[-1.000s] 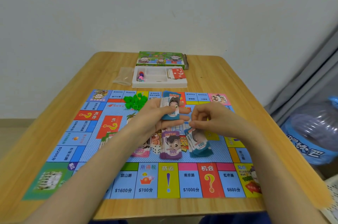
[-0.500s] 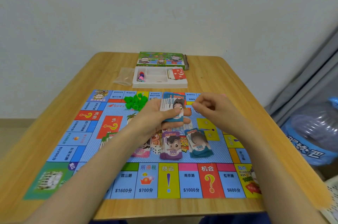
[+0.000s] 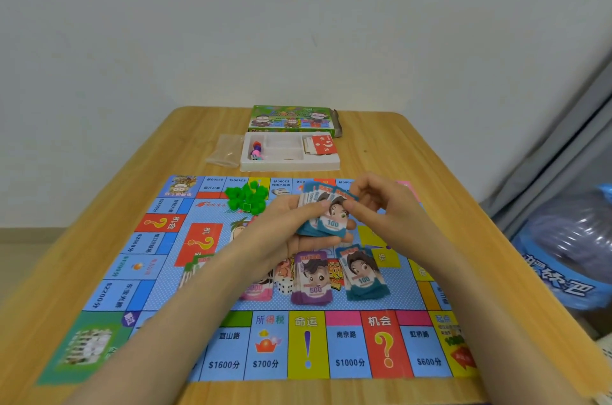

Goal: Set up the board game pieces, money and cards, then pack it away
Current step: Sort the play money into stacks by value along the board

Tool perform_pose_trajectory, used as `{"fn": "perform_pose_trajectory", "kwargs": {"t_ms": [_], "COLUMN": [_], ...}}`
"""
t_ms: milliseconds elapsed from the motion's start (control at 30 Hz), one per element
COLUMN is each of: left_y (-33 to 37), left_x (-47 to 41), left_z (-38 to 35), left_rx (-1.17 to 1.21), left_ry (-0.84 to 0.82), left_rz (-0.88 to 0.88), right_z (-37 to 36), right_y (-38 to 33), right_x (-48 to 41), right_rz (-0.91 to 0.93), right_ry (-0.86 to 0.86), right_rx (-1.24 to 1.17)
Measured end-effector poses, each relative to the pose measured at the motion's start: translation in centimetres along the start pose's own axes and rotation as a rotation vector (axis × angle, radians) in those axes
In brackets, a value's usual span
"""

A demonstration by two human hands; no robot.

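Right hand (image 3: 381, 206) back on "100" notes (image 3: 332, 223)

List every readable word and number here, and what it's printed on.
"100": teal notes held in the left hand
"100": teal pile on the board
"500": purple pile
"所得税", "$700分": board's near edge
"命运", "机会": same edge
"$1600分", "$1000分", "$600分": same edge
"?": red card in the tray
Game box, far squares: blurred.

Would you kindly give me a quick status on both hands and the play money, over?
Left hand holds the stack of 100 notes. Right hand pinches its top note. Purple pile and teal pile lie on the board. Nothing in the way.
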State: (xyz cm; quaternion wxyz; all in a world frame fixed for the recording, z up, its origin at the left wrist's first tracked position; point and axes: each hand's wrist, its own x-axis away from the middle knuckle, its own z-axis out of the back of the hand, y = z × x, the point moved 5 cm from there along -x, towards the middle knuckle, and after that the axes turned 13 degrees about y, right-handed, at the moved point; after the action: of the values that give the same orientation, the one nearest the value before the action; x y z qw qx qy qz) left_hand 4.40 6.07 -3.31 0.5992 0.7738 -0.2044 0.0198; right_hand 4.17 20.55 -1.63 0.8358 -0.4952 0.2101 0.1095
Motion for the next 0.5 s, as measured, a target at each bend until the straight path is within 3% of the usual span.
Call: {"fn": "perform_pose_trajectory", "kwargs": {"t_ms": [300, 500], "left_y": [0.47, 0.22], "left_x": [-0.04, -0.36], "left_z": [0.36, 0.3], "left_rx": [0.06, 0.045], "left_ry": [0.126, 0.082], "left_rz": [-0.031, -0.03], "right_z": [0.87, 0.91], "right_y": [-0.47, -0.29], "right_x": [-0.36, -0.16], "right_rz": [-0.146, -0.177], "right_ry": [0.044, -0.106], "right_rx": [-0.183, -0.081]}}
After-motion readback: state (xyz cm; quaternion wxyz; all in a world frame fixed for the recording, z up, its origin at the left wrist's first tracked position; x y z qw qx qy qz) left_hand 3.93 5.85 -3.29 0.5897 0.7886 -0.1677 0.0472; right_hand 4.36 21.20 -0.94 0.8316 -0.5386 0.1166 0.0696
